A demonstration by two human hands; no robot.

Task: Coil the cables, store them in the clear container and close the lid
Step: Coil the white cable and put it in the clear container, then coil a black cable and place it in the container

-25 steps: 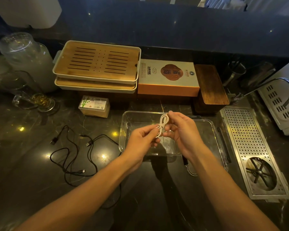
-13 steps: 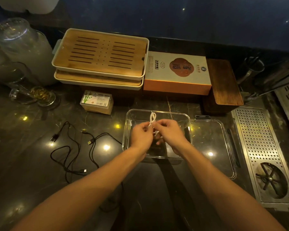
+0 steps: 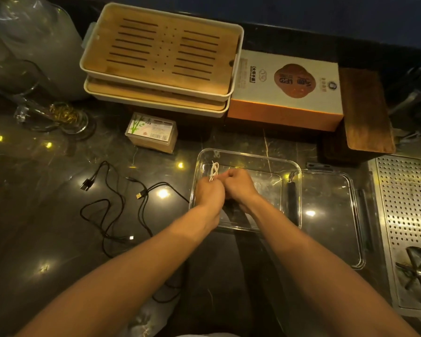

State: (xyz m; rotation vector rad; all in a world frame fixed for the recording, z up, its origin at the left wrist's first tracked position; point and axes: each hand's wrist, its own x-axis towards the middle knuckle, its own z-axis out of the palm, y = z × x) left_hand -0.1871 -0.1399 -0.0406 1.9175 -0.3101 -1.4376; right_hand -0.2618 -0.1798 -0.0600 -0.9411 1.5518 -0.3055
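White cable (image 3: 213,171) sat bundled above clear container (image 3: 249,155), pinched between left hand (image 3: 209,192) and right hand (image 3: 239,186), fingers closed on it. Looked light, limp, springy; best held across loops. Black cables (image 3: 112,203) lay loose on counter.

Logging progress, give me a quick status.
Left hand and right hand both on white cable, over clear container. Black cables uncoiled. Lid off.

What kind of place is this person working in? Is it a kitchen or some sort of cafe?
Most likely a tea bar or cafe counter: stacked slatted bamboo tea trays in white frames, a perforated steel drain panel with a built-in rinser set into the dark polished stone countertop, and an orange-and-cream gift box that may hold tea.
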